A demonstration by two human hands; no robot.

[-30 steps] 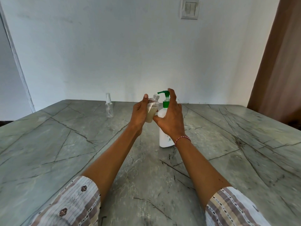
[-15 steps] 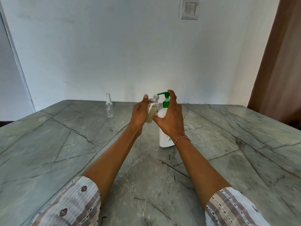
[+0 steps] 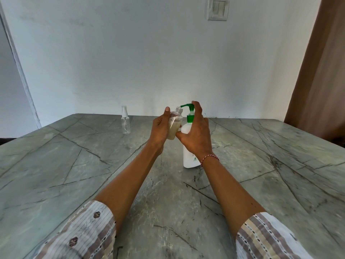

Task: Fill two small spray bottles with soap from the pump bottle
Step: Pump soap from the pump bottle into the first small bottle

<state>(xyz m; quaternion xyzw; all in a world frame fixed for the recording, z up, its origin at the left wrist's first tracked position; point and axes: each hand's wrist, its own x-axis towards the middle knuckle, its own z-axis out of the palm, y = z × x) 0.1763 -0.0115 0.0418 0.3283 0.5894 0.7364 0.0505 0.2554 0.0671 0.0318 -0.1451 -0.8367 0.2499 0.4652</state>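
Note:
My left hand [image 3: 160, 130] grips a small clear bottle [image 3: 174, 128] with its cap off, tilted, partly filled with yellowish soap. Its threaded mouth sits right under the green nozzle of the white pump bottle [image 3: 189, 157], which stands on the stone table [image 3: 74, 174]. My right hand [image 3: 196, 135] wraps the pump bottle's shoulder, with a finger resting on top of the green pump head. A second small spray bottle [image 3: 125, 122], clear and capped, stands upright farther back on the left, apart from both hands.
The grey-green veined table runs to a white wall at the back. A brown curtain [image 3: 321, 71] hangs at the right, and a switch plate [image 3: 218, 8] is on the wall above. A small clear object lies on the table just behind my right hand.
The green pump head dipped slightly half a second ago and is back up now. Both hands and the small bottle stay in nearly the same place.

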